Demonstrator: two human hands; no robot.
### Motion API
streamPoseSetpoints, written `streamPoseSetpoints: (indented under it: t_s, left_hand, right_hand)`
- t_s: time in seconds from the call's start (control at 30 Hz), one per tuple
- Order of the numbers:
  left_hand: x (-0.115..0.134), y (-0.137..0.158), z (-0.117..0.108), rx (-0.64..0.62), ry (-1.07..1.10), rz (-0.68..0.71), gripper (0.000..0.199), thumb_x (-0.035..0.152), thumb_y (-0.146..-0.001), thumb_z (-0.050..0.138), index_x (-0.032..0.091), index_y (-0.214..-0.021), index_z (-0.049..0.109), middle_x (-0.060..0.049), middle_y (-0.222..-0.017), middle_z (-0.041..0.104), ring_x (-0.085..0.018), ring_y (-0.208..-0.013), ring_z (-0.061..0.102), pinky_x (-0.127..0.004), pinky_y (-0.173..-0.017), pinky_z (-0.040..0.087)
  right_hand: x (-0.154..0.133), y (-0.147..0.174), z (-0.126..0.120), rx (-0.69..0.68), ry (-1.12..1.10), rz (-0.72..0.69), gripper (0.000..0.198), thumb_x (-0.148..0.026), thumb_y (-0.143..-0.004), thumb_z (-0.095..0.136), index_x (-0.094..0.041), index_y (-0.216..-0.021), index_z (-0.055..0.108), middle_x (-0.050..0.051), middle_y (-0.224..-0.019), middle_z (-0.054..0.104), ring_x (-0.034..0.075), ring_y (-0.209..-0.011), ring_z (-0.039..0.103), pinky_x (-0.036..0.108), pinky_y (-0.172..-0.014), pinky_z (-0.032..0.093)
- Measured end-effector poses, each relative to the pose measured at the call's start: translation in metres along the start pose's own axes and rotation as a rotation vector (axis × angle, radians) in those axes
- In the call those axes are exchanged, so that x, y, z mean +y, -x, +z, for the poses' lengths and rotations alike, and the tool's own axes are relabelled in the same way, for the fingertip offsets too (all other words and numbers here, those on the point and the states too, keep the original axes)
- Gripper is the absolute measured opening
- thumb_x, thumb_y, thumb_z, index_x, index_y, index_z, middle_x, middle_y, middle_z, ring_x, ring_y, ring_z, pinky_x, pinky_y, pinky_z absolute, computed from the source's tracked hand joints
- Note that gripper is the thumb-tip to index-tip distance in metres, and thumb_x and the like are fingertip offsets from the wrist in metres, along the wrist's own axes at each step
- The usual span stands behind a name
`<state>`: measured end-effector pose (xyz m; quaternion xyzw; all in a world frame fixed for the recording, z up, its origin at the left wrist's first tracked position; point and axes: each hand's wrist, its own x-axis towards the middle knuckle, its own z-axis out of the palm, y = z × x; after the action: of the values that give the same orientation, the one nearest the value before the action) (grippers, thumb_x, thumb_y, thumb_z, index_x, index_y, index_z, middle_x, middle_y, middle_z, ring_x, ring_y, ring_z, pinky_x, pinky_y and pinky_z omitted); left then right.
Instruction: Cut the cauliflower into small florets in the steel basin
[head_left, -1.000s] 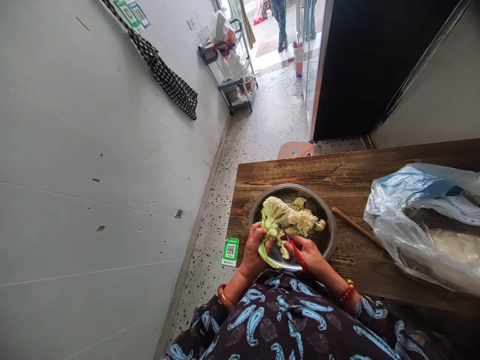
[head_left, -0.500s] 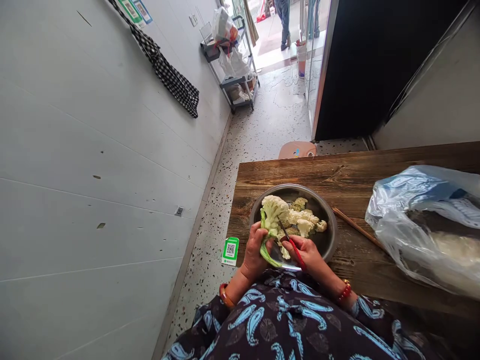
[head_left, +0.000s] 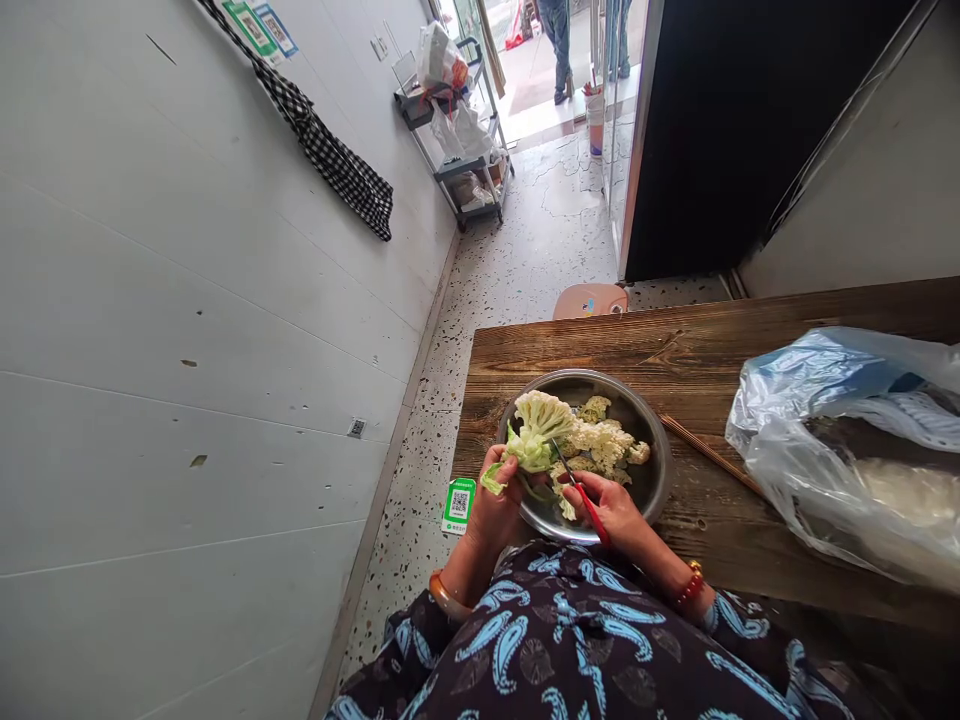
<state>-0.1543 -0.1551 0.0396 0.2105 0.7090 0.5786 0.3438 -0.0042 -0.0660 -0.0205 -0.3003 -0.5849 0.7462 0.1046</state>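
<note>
My left hand (head_left: 498, 502) is closed round the green stem and leaves of a cauliflower (head_left: 541, 420), holding it over the left side of a metal bowl (head_left: 660, 478). My right hand (head_left: 611, 508) grips red-handled scissors (head_left: 594, 512), whose dark blades point up and left. Their tips reach the cauliflower's underside; whether they are cutting into it I cannot tell. Cut cauliflower florets (head_left: 604, 440) lie in the bowl beneath and to the right of the held piece.
The bowl stands on a wooden table (head_left: 705, 350). To its right lie thin brown sticks (head_left: 712, 456) and a large clear plastic bag (head_left: 780, 470). A green QR-code card (head_left: 458, 505) sits at the left edge. Beyond are a pink stool (head_left: 589, 300), a loaded cart (head_left: 461, 170) and a person's legs (head_left: 556, 45).
My left hand has turned the cauliflower and shifted it slightly left, so its cut side and a leaf now show. The scissors remain in my right hand, nearly in place.
</note>
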Motion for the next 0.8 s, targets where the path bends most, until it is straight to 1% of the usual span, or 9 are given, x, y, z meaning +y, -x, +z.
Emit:
streamPoseSetpoints:
  t_s: [0.1, 0.2, 0.27, 0.37, 0.43, 0.5, 0.63, 0.73, 0.8]
  left_hand:
    - [0.003, 0.001, 0.006, -0.068, 0.181, -0.092, 0.03, 0.05, -0.085, 0.052, 0.023, -0.095, 0.044, -0.007, -0.103, 0.065, -0.021, -0.089, 0.066, -0.035, -0.07, 0.055]
    - [0.003, 0.001, 0.008, -0.091, 0.22, -0.122, 0.03, 0.05, -0.085, 0.053, 0.023, -0.095, 0.043, -0.007, -0.097, 0.065, -0.021, -0.084, 0.066, -0.034, -0.068, 0.054]
    - [0.002, 0.001, 0.009, -0.1, 0.215, -0.12, 0.028, 0.048, -0.085, 0.054, 0.023, -0.094, 0.043, -0.006, -0.092, 0.065, -0.02, -0.08, 0.066, -0.034, -0.066, 0.053]
    - [0.001, 0.001, 0.009, -0.113, 0.195, -0.11, 0.024, 0.044, -0.086, 0.054, 0.023, -0.093, 0.045, -0.005, -0.085, 0.064, -0.02, -0.074, 0.065, -0.034, -0.066, 0.051]
    - [0.004, 0.002, 0.009, -0.128, 0.162, -0.115, 0.022, 0.042, -0.086, 0.054, 0.023, -0.092, 0.045, -0.003, -0.078, 0.063, -0.019, -0.071, 0.063, -0.033, -0.065, 0.05]
    - [0.007, 0.003, 0.009, -0.135, 0.112, -0.117, 0.021, 0.041, -0.087, 0.054, 0.022, -0.091, 0.045, -0.002, -0.074, 0.061, -0.017, -0.068, 0.06, -0.031, -0.064, 0.048]
    - [0.011, 0.003, 0.009, -0.142, 0.066, -0.111, 0.023, 0.042, -0.085, 0.056, 0.022, -0.089, 0.045, 0.0, -0.074, 0.058, -0.014, -0.063, 0.055, -0.028, -0.059, 0.045]
    - [0.007, 0.002, 0.008, -0.155, 0.056, -0.107, 0.023, 0.043, -0.086, 0.055, 0.023, -0.091, 0.045, 0.0, -0.074, 0.058, -0.014, -0.063, 0.055, -0.028, -0.058, 0.046]
    - [0.002, 0.001, 0.008, -0.143, 0.048, -0.089, 0.02, 0.043, -0.088, 0.052, 0.023, -0.092, 0.047, -0.002, -0.076, 0.06, -0.016, -0.065, 0.058, -0.031, -0.06, 0.049]
  right_hand:
    - [-0.003, -0.001, -0.002, 0.005, -0.018, -0.004, 0.049, -0.065, -0.081, 0.06, -0.017, -0.088, 0.071, -0.002, -0.061, 0.051, 0.011, -0.054, 0.043, 0.023, -0.05, 0.036]
    - [-0.008, -0.001, -0.002, -0.001, -0.095, 0.046, 0.053, -0.068, -0.078, 0.061, -0.018, -0.093, 0.071, -0.003, -0.059, 0.051, 0.011, -0.05, 0.042, 0.023, -0.047, 0.035]
    - [-0.011, 0.0, -0.001, 0.01, -0.141, 0.084, 0.056, -0.07, -0.077, 0.061, -0.018, -0.095, 0.071, -0.003, -0.057, 0.051, 0.01, -0.047, 0.041, 0.023, -0.045, 0.034]
    - [-0.015, 0.001, -0.001, 0.033, -0.169, 0.109, 0.056, -0.071, -0.074, 0.062, -0.018, -0.089, 0.069, -0.004, -0.054, 0.048, 0.009, -0.045, 0.039, 0.022, -0.042, 0.033]
    - [-0.018, 0.001, -0.003, 0.04, -0.171, 0.111, 0.055, -0.072, -0.073, 0.063, -0.018, -0.084, 0.068, -0.005, -0.052, 0.044, 0.009, -0.044, 0.035, 0.022, -0.041, 0.03]
    - [-0.021, 0.002, -0.005, 0.045, -0.169, 0.094, 0.055, -0.071, -0.072, 0.064, -0.017, -0.082, 0.068, -0.005, -0.052, 0.043, 0.008, -0.045, 0.034, 0.022, -0.041, 0.028]
    - [-0.028, 0.002, -0.01, 0.039, -0.175, -0.007, 0.05, -0.066, -0.073, 0.067, -0.015, -0.077, 0.068, -0.002, -0.059, 0.051, 0.009, -0.053, 0.039, 0.023, -0.048, 0.032]
    - [-0.026, 0.003, -0.01, 0.037, -0.169, -0.022, 0.049, -0.064, -0.075, 0.067, -0.016, -0.068, 0.064, -0.004, -0.054, 0.044, 0.008, -0.05, 0.035, 0.023, -0.047, 0.028]
    - [-0.022, 0.003, -0.009, 0.036, -0.188, 0.023, 0.049, -0.065, -0.075, 0.067, -0.016, -0.071, 0.064, -0.006, -0.05, 0.039, 0.007, -0.045, 0.03, 0.022, -0.043, 0.024]
